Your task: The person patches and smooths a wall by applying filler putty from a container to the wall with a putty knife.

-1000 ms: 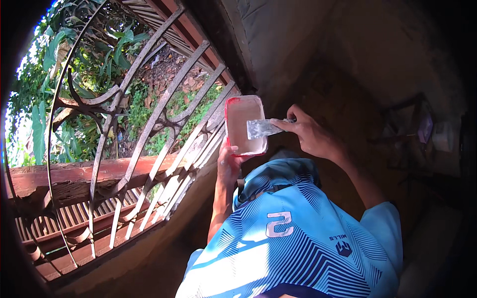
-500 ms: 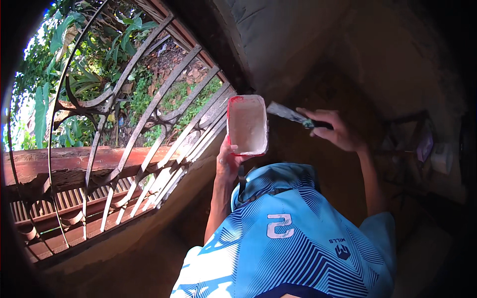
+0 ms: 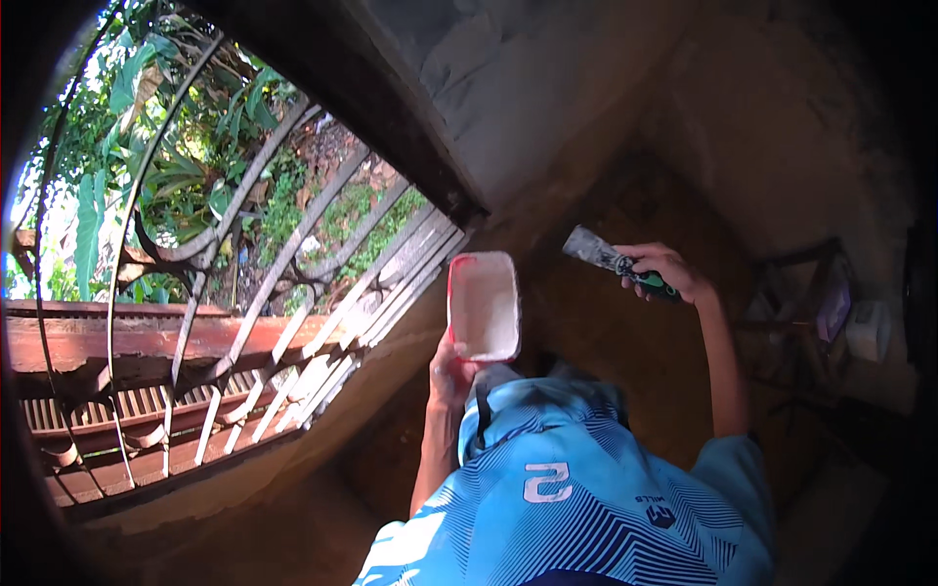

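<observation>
My left hand [image 3: 451,376] holds a small rectangular red container [image 3: 485,303] by its near end; it has a pale, smeared coating inside and whitish rims. To its right, my right hand [image 3: 669,269] is closed round the dark-and-green handle of a putty knife [image 3: 591,249]. The knife's smeared metal blade points up and left, apart from the container. The light blue patterned shirt I wear [image 3: 567,498] fills the lower middle.
A window with curved metal bars [image 3: 244,195] and a weathered red wooden sill [image 3: 156,340] takes up the left, plants outside. A grey wall [image 3: 489,88] rises ahead. At the right, a wooden item [image 3: 801,264] and a white container [image 3: 868,330] stand in shade.
The putty knife has come out of the container and moved right, held farther from it. Both hands and the container sit lower in view than before.
</observation>
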`<state>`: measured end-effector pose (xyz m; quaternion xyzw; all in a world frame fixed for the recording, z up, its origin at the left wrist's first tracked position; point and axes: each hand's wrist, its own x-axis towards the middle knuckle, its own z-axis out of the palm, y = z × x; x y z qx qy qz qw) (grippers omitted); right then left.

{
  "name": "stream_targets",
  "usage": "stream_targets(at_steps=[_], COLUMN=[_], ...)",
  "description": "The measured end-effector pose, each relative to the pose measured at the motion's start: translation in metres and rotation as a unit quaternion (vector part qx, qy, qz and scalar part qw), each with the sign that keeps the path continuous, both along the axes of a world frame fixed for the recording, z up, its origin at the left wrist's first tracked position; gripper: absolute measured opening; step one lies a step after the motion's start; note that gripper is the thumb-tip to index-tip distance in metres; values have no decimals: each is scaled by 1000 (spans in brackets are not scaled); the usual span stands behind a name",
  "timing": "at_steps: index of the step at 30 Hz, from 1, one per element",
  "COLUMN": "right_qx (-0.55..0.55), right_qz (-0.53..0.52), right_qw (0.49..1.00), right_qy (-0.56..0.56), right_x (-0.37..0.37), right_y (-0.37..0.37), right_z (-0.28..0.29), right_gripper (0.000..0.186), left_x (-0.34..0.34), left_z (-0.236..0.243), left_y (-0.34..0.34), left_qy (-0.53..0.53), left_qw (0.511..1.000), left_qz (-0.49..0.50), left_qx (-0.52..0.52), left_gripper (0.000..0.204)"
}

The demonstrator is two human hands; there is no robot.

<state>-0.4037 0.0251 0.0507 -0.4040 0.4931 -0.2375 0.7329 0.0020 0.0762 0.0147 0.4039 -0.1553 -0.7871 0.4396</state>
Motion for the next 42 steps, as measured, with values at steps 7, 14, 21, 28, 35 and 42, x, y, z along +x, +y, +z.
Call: stream_targets(at_steps=[7, 14, 21, 28, 35, 42], right_qx=[-89, -319, -438, -530, -459, -403], right_qz=[-395, -324, -325, -367, -352, -367], right_qw=[892, 886, 837, 754, 809, 832], right_qy=[-201, -91, 45, 131, 102, 103], right_x=[66, 170, 210, 249, 287, 230], right_y=[-9, -93, -146, -142, -106, -129], right_z=[28, 110, 132, 138, 147, 127], right_gripper=[63, 93, 102, 104, 112, 110], left_x=[15, 39, 68, 94, 109, 115], left_z=[-14, -1, -7, -14, -18, -19], left_y=[6, 0, 5, 0, -10, -6], left_qy=[-11, -22, -6, -29, -13, -43], left_qw=[999, 999, 999, 997, 999, 998], left_qz=[39, 34, 39, 64, 35, 33], left_qx=[-6, -6, -14, 33, 10, 16], left_gripper=[70, 72, 69, 63, 68, 71])
